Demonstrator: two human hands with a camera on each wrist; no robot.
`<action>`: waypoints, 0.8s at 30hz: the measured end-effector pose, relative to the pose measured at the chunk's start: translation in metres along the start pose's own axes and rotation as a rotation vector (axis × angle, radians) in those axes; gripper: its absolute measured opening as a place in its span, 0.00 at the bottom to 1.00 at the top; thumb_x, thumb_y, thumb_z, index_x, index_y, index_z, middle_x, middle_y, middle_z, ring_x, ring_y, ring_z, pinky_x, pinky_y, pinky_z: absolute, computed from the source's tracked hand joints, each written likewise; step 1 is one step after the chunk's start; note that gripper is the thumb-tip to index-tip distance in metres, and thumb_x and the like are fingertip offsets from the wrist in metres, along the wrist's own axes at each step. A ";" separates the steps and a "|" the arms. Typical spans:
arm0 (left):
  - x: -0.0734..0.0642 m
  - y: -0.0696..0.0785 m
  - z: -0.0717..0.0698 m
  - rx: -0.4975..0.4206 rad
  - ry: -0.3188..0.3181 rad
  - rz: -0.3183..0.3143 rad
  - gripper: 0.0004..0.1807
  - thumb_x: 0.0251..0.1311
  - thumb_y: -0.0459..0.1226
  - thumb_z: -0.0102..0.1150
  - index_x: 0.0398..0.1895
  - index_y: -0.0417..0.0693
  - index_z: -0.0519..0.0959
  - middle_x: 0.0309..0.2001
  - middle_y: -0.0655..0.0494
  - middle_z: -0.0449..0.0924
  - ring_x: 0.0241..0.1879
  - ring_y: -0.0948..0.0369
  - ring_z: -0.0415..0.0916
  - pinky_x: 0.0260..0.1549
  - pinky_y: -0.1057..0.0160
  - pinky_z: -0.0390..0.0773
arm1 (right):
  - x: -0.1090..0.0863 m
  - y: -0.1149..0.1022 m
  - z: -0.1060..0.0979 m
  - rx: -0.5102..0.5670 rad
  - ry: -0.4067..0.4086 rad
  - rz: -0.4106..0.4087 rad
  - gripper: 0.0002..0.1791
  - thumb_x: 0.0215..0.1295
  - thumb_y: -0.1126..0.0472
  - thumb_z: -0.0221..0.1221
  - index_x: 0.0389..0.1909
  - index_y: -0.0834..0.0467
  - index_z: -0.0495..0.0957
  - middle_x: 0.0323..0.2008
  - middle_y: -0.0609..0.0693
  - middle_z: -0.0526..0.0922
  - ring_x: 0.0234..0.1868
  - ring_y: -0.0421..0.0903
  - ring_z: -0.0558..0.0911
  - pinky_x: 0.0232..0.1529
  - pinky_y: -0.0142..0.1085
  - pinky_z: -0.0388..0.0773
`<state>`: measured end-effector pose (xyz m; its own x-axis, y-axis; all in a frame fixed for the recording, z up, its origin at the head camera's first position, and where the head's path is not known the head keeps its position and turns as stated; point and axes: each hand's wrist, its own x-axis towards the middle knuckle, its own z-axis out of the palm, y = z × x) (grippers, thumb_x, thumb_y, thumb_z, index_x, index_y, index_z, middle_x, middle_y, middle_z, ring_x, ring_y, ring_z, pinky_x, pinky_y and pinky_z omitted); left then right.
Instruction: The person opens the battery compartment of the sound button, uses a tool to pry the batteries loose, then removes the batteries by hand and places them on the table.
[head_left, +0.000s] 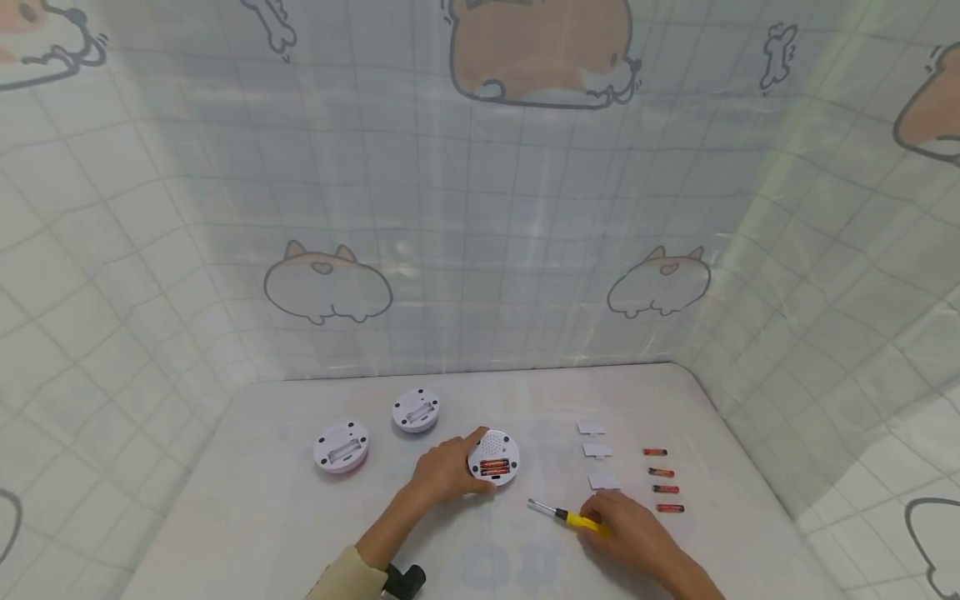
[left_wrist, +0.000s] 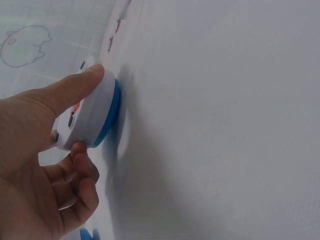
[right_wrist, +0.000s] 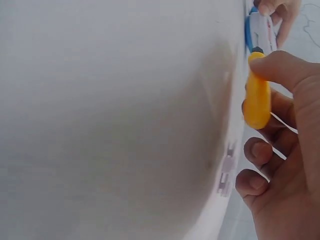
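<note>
My left hand (head_left: 445,472) grips a round white device (head_left: 504,450) by its edge, thumb and fingers on opposite sides. Its underside faces up, showing speaker holes, dark feet and red batteries (head_left: 494,467) in the open compartment. In the left wrist view, the same device (left_wrist: 93,120) has a blue lower part. To its right, my right hand (head_left: 622,533) holds a screwdriver (head_left: 583,522) by the yellow handle, its metal tip pointing left toward the device but apart from it. The right wrist view shows thumb and fingers pinching the yellow screwdriver handle (right_wrist: 258,102).
Two similar round devices, one left (head_left: 341,442) and one farther back (head_left: 415,408), lie with vacant battery compartments upward. Three white covers (head_left: 597,450) form a column beyond my right hand, beside several loose red batteries (head_left: 664,489). A black object (head_left: 407,581) lies by the left sleeve.
</note>
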<state>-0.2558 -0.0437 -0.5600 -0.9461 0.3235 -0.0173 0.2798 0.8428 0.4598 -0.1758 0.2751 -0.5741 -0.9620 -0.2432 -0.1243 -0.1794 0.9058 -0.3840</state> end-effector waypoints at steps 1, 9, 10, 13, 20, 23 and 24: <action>0.000 0.000 0.000 -0.003 -0.003 0.001 0.55 0.41 0.63 0.77 0.75 0.63 0.64 0.60 0.44 0.78 0.54 0.47 0.77 0.47 0.39 0.74 | 0.000 -0.001 -0.002 0.011 0.011 -0.007 0.10 0.59 0.46 0.70 0.37 0.44 0.82 0.31 0.35 0.75 0.33 0.39 0.71 0.44 0.42 0.77; -0.003 0.000 -0.002 -0.039 -0.022 0.019 0.55 0.44 0.60 0.77 0.77 0.63 0.62 0.59 0.43 0.77 0.53 0.47 0.77 0.50 0.40 0.75 | -0.002 -0.008 -0.018 0.180 0.136 -0.055 0.07 0.64 0.44 0.65 0.38 0.40 0.80 0.37 0.32 0.80 0.37 0.37 0.74 0.44 0.38 0.76; -0.002 0.000 -0.002 -0.042 -0.026 0.022 0.55 0.44 0.60 0.77 0.77 0.64 0.62 0.59 0.43 0.77 0.54 0.47 0.77 0.50 0.40 0.74 | -0.001 -0.009 -0.019 0.204 0.148 -0.051 0.07 0.65 0.45 0.65 0.38 0.40 0.80 0.37 0.33 0.80 0.37 0.37 0.74 0.44 0.37 0.76; -0.002 0.000 -0.001 -0.045 -0.040 0.032 0.56 0.44 0.60 0.77 0.78 0.65 0.60 0.59 0.44 0.77 0.52 0.49 0.77 0.51 0.40 0.74 | 0.002 -0.013 -0.022 0.261 0.180 -0.040 0.06 0.66 0.48 0.64 0.39 0.43 0.78 0.34 0.34 0.81 0.34 0.38 0.75 0.41 0.35 0.75; -0.003 0.000 -0.002 -0.053 -0.033 0.051 0.55 0.45 0.60 0.76 0.78 0.66 0.60 0.50 0.48 0.79 0.41 0.56 0.73 0.43 0.47 0.75 | 0.009 -0.021 -0.023 0.340 0.209 -0.047 0.09 0.66 0.53 0.65 0.42 0.44 0.75 0.34 0.35 0.85 0.33 0.39 0.77 0.40 0.32 0.75; -0.003 0.000 -0.002 -0.052 -0.029 0.054 0.54 0.46 0.61 0.75 0.78 0.67 0.60 0.47 0.50 0.79 0.38 0.58 0.70 0.40 0.50 0.74 | 0.012 -0.023 -0.023 0.383 0.203 -0.052 0.11 0.64 0.56 0.66 0.42 0.45 0.74 0.37 0.36 0.85 0.36 0.41 0.78 0.43 0.33 0.77; -0.003 0.000 -0.002 -0.052 -0.026 0.059 0.53 0.46 0.61 0.75 0.78 0.67 0.61 0.47 0.50 0.79 0.38 0.58 0.70 0.39 0.50 0.74 | 0.014 -0.024 -0.022 0.396 0.204 -0.052 0.11 0.64 0.57 0.66 0.42 0.45 0.74 0.37 0.37 0.85 0.36 0.41 0.78 0.44 0.33 0.77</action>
<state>-0.2532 -0.0461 -0.5584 -0.9235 0.3835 -0.0115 0.3255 0.7989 0.5057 -0.1891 0.2578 -0.5464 -0.9819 -0.1752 0.0720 -0.1737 0.6819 -0.7105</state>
